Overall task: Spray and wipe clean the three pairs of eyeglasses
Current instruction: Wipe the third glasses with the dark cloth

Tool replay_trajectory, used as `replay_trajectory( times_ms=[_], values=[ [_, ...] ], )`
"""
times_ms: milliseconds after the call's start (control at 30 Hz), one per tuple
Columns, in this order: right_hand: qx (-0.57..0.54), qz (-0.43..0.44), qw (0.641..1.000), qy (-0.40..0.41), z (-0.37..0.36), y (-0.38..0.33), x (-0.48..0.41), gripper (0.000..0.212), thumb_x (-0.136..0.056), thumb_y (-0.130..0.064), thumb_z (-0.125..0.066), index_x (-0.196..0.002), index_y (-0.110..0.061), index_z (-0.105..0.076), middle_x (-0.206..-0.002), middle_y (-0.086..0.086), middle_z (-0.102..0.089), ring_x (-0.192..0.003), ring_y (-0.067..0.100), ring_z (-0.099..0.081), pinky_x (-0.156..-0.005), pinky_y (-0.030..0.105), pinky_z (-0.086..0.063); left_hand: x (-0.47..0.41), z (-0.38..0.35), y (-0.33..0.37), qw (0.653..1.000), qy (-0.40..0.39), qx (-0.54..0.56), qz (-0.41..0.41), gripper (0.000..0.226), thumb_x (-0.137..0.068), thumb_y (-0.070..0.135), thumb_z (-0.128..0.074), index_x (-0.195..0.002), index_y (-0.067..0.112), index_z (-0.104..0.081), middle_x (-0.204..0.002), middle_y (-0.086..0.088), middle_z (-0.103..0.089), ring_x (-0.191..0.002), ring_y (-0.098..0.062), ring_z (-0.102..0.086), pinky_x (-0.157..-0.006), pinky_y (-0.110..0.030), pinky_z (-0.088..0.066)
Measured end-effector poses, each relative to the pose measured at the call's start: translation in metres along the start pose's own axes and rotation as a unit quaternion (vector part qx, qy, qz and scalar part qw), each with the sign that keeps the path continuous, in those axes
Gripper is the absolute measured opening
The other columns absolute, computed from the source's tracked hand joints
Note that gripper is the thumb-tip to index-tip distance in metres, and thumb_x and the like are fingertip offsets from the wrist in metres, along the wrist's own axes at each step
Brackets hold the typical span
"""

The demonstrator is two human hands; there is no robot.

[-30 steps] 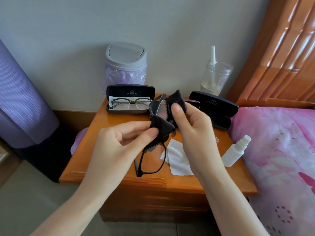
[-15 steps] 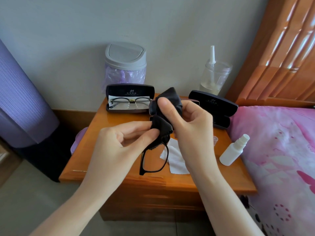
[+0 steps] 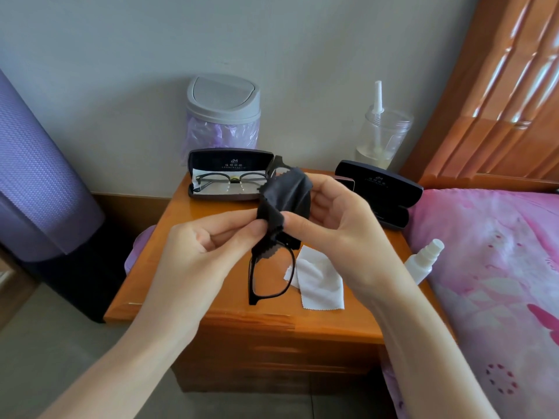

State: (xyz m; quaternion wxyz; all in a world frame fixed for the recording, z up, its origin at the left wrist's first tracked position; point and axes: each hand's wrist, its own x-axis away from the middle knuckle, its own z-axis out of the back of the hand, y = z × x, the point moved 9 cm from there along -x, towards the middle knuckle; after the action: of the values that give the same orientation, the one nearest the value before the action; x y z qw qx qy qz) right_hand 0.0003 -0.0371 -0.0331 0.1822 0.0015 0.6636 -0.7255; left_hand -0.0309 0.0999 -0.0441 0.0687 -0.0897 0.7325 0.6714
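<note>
One view, head camera. Half of the black glasses [image 3: 270,276] is hidden. The upper lens sits under the black cloth [image 3: 287,198], and only a frame corner pokes out at the cloth's upper left. The lower lens hangs free below both hands, centre frame, above the nightstand [image 3: 181,231]. Can't make out the temples.

Grip, left hand [image 3: 205,252]: thumb and forefinger pinched together on the cloth's lower edge, right at the middle of the frame. Grip, right hand [image 3: 338,225]: thumb in front, fingers behind, clamped on the cloth-wrapped lens.

The second pair [image 3: 230,180] lies in the open case [image 3: 231,164], upper centre, fully visible. Of the third pair [image 3: 344,180] only a sliver of pinkish frame shows behind the right hand, beside the other case [image 3: 379,184].

Spray bottle [image 3: 423,260] at right, base cut off by the right forearm. White cloth [image 3: 320,279] lies flat on the nightstand, partly behind the lower lens.
</note>
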Motion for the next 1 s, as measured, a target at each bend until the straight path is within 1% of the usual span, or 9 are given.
replay_trajectory(
  times_ms=[100,267,433,600,633,700,767,900,1000],
  values=[
    [0.003,0.004,1.000,0.007,0.004,-0.002,0.000,0.039,-0.072,-0.020,-0.072,-0.109,-0.010,-0.063,-0.094,0.001,-0.072,-0.091,0.016,-0.069,-0.081,0.026,-0.055,0.001,-0.004,0.003,1.000,-0.017,-0.007,-0.006,0.018,-0.075,0.020,-0.064,-0.090,0.026,-0.073,-0.080,0.012,-0.076,-0.082,0.004,-0.070,-0.066,0.000,-0.045],
    [0.050,0.008,0.994,0.098,0.010,-0.006,0.000,0.029,-0.067,-0.031,-0.079,-0.086,-0.012,-0.068,-0.073,0.002,-0.069,-0.065,0.012,-0.060,-0.057,0.017,-0.047,0.005,-0.011,0.004,0.998,-0.028,-0.045,-0.016,0.018,-0.071,0.023,-0.063,-0.085,0.033,-0.069,-0.074,0.025,-0.072,-0.078,0.012,-0.067,-0.063,0.002,-0.044],
    [0.055,0.049,0.984,0.162,0.011,-0.014,0.001,0.023,-0.079,-0.029,-0.075,-0.080,-0.006,-0.070,-0.070,0.014,-0.068,-0.068,0.030,-0.064,-0.058,0.031,-0.051,0.005,-0.009,0.006,0.998,-0.022,-0.054,-0.016,0.019,-0.069,0.025,-0.065,-0.086,0.033,-0.070,-0.076,0.022,-0.074,-0.078,0.008,-0.068,-0.063,0.000,-0.046],
    [0.051,0.051,0.983,0.171,0.013,-0.012,0.001,0.027,-0.095,-0.020,-0.056,-0.071,-0.009,-0.066,-0.050,-0.011,-0.055,-0.047,0.001,-0.048,-0.048,0.010,-0.036,0.004,-0.006,0.000,1.000,-0.002,-0.016,0.008,0.019,-0.073,0.014,-0.068,-0.081,0.031,-0.072,-0.073,0.015,-0.075,-0.075,0.005,-0.070,-0.061,-0.001,-0.045],
    [0.048,0.046,0.983,0.171,0.014,-0.009,0.001,0.029,-0.096,-0.019,-0.053,-0.073,-0.008,-0.066,-0.052,-0.010,-0.055,-0.047,0.001,-0.048,-0.047,0.011,-0.037,0.003,-0.006,-0.002,1.000,0.001,-0.004,0.017,0.020,-0.074,0.012,-0.068,-0.080,0.030,-0.072,-0.073,0.014,-0.075,-0.074,0.005,-0.070,-0.060,0.000,-0.045],
    [0.036,0.031,0.985,0.164,0.014,-0.003,0.003,0.030,-0.098,-0.017,-0.048,-0.083,-0.001,-0.067,-0.061,0.011,-0.059,-0.051,0.005,-0.051,-0.047,0.014,-0.042,0.003,-0.005,-0.006,0.999,0.008,0.014,0.031,0.020,-0.075,0.010,-0.068,-0.079,0.029,-0.073,-0.072,0.011,-0.075,-0.073,0.004,-0.070,-0.059,0.000,-0.044],
    [0.024,0.017,0.989,0.143,0.012,0.002,0.005,0.026,-0.099,-0.014,-0.045,-0.097,0.001,-0.067,-0.078,0.022,-0.065,-0.062,0.011,-0.058,-0.056,0.017,-0.048,0.003,-0.004,-0.007,0.999,0.014,0.026,0.036,0.019,-0.073,0.012,-0.069,-0.078,0.030,-0.073,-0.072,0.010,-0.076,-0.072,0.004,-0.070,-0.058,0.000,-0.044],
    [-0.038,0.009,0.998,0.058,0.001,0.010,0.009,0.025,-0.095,-0.007,-0.051,-0.116,-0.009,-0.064,-0.103,0.009,-0.071,-0.098,0.016,-0.066,-0.083,0.025,-0.054,0.000,0.001,-0.008,0.999,0.023,0.033,0.036,0.021,-0.068,0.021,-0.068,-0.088,0.023,-0.074,-0.078,0.005,-0.077,-0.078,0.000,-0.071,-0.062,-0.001,-0.046],
    [-0.065,0.000,0.998,0.025,-0.002,0.014,0.013,0.031,-0.090,-0.002,-0.057,-0.119,-0.009,-0.061,-0.109,0.006,-0.070,-0.106,0.012,-0.065,-0.089,0.022,-0.050,-0.001,0.002,-0.008,0.999,0.019,0.023,0.032,0.023,-0.068,0.022,-0.068,-0.090,0.021,-0.074,-0.078,0.005,-0.077,-0.079,0.000,-0.071,-0.062,-0.001,-0.046]
  ],
)
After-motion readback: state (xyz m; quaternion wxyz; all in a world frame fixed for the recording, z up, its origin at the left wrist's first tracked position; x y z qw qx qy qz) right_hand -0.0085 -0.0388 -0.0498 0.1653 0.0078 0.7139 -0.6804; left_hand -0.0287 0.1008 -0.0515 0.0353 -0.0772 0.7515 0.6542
